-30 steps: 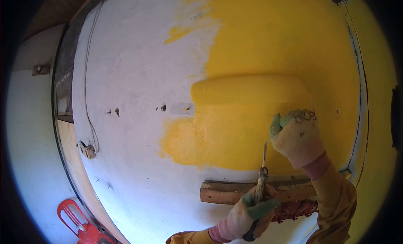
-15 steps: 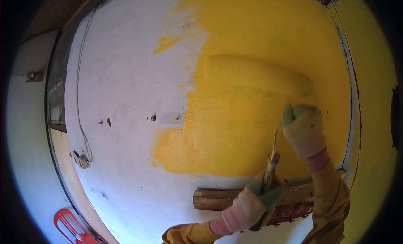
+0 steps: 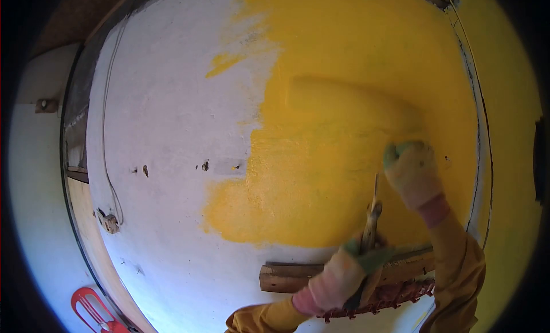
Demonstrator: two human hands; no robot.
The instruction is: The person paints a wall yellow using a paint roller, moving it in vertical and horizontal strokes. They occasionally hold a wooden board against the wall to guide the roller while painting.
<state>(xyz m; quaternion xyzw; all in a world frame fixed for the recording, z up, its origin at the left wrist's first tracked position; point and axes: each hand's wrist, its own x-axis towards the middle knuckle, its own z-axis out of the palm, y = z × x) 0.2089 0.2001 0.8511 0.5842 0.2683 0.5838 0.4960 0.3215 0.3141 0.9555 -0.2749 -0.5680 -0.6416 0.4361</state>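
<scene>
A yellow paint-covered roller [image 3: 355,98], blurred by motion, lies against the yellow-painted part of the wall [image 3: 321,184]. Its handle [image 3: 369,233] slants up from below with a thin metal rod at the top. My left hand [image 3: 338,276], in a pale and green glove, wraps round the handle low down. Higher up, my right hand [image 3: 411,170] is closed at the right end of the roller, apparently round its frame; the curled fingers hide the exact grip. Both gloves have pink cuffs.
Unpainted white wall [image 3: 177,92] spreads to the left, with small holes and a cable leading to a socket [image 3: 109,221]. Below my hands is a wooden board [image 3: 292,277] with red hooks [image 3: 395,296]. A red plastic chair [image 3: 94,310] stands at lower left.
The roller and both hands stay in nearly the same place, with the roller more blurred now. The lower wall and board sit slightly differently in view as the camera shifts.
</scene>
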